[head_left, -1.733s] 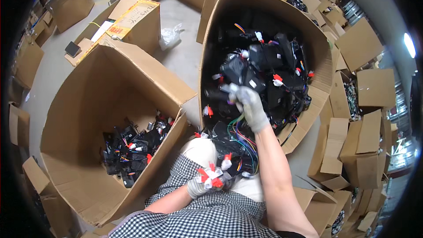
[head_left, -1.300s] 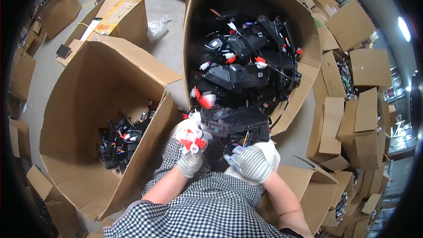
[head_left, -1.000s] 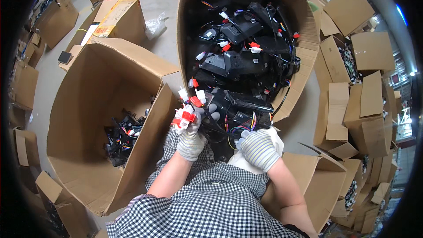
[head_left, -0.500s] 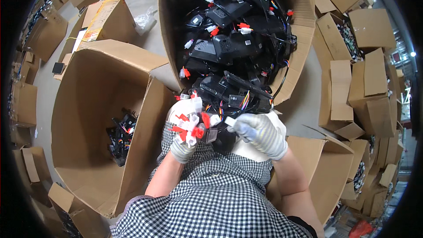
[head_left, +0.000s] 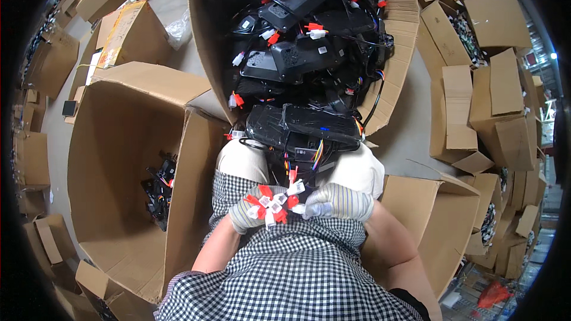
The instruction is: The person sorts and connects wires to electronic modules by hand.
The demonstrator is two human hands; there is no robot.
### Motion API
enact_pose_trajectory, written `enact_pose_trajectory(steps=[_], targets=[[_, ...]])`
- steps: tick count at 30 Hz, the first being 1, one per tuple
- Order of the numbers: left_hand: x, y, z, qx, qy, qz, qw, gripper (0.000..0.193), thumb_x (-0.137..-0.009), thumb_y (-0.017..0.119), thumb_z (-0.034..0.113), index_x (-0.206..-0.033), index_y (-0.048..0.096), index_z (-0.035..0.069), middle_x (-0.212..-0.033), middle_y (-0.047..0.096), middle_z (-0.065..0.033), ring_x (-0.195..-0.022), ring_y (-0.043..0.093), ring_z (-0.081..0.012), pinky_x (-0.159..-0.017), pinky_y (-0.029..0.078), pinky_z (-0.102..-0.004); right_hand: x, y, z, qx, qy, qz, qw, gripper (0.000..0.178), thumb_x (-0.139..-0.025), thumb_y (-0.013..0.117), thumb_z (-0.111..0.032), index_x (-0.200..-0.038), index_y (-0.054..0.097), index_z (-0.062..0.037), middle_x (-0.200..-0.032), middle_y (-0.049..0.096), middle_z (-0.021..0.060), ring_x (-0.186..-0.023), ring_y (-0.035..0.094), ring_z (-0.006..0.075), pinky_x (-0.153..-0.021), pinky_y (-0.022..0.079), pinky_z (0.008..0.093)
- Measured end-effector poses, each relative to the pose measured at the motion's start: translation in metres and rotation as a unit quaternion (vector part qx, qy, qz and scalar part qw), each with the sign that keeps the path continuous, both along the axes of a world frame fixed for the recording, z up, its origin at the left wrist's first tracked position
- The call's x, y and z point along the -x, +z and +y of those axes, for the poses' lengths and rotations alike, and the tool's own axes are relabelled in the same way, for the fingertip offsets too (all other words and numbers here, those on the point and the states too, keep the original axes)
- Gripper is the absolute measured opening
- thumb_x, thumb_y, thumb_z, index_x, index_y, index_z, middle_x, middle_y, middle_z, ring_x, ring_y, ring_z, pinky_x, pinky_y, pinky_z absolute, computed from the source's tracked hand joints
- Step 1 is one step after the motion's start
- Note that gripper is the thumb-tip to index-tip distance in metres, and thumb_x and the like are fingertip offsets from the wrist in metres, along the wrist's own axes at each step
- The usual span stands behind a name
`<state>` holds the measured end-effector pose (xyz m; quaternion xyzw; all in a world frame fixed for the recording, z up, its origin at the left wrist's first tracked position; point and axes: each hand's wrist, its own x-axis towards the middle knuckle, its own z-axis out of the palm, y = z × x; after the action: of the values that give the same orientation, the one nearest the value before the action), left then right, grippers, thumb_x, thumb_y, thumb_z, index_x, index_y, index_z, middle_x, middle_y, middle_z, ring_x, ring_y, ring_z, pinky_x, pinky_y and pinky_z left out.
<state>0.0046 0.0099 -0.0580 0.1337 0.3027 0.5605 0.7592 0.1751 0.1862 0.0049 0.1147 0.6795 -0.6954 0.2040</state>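
Plugs (head_left: 272, 203) seemingly being bunched above a lap (head_left: 324, 235)
Left hand (head_left: 244, 214) grips the red-and-white cluster; right hand (head_left: 340, 203) pinches a white plug (head_left: 299, 208) beside it; adding it likely calls for a steady left hold

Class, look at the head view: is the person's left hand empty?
No, the left hand holds a bunch of red and white connectors.

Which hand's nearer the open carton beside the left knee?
Left. The left hand, holding the red-and-white connectors, is right of the carton; the right hand is farther right, on the far side of that bunch.
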Motion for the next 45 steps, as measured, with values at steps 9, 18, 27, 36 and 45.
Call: enact_pose_trajectory(steps=[9,18,27,36,45], targets=[[0.003,-0.013,-0.004,0.057,-0.002,-0.006,0.998,0.057,-0.076,0.065,0.018,-0.122,0.046,-0.009,-0.103,0.060,-0.0135,-0.074,0.060,-0.0139,-0.068,0.053,-0.0269,-0.007,-0.015,-0.007,-0.024,-0.014,-0.015,1.000,0.033,-0.091,0.054,-0.036,-0.088,0.065,-0.0050,-0.063,0.054,0.0051,-0.057,0.050,0.0123,-0.058,0.042,0.0295],[0.005,-0.040,-0.007,0.089,-0.025,-0.027,0.995,0.046,-0.084,0.060,0.017,-0.124,0.045,-0.001,-0.105,0.058,-0.0108,-0.077,0.060,-0.0154,-0.068,0.051,-0.0250,-0.007,-0.025,-0.002,-0.057,-0.015,0.062,0.996,0.034,-0.091,0.051,-0.038,-0.088,0.065,-0.0071,-0.065,0.056,0.0092,-0.058,0.055,0.0196,-0.059,0.045,0.0339],[0.013,-0.048,-0.022,0.040,0.053,0.186,0.980,0.057,-0.083,0.061,0.023,-0.134,0.038,0.015,-0.117,0.055,-0.0110,-0.095,0.057,-0.0194,-0.065,0.052,-0.0337,0.011,0.040,0.103,-0.077,-0.424,0.179,0.884,0.029,-0.083,0.062,-0.034,-0.082,0.064,-0.0048,-0.080,0.063,0.0043,-0.069,0.059,0.0120,-0.062,0.046,0.0257],[0.005,-0.044,-0.004,-0.065,0.133,-0.197,0.969,0.041,-0.093,0.047,0.034,-0.125,0.045,0.007,-0.097,0.058,-0.0055,-0.078,0.058,-0.0151,-0.057,0.048,-0.0274,0.118,-0.010,0.224,-0.756,-0.210,-0.114,0.610,0.028,-0.087,0.055,-0.034,-0.082,0.070,-0.0102,-0.097,0.063,0.0120,-0.088,0.063,0.0299,-0.076,0.050,0.0423],[-0.006,0.027,0.044,0.100,0.361,0.122,0.919,0.033,-0.095,0.046,0.021,-0.122,0.045,0.002,-0.090,0.058,-0.0054,-0.074,0.057,-0.0081,-0.061,0.048,-0.0237,0.056,0.008,0.043,-0.654,-0.179,0.289,0.676,0.017,-0.079,0.062,-0.022,-0.071,0.057,-0.0082,-0.078,0.058,0.0098,-0.067,0.058,0.0257,-0.056,0.045,0.0381]])
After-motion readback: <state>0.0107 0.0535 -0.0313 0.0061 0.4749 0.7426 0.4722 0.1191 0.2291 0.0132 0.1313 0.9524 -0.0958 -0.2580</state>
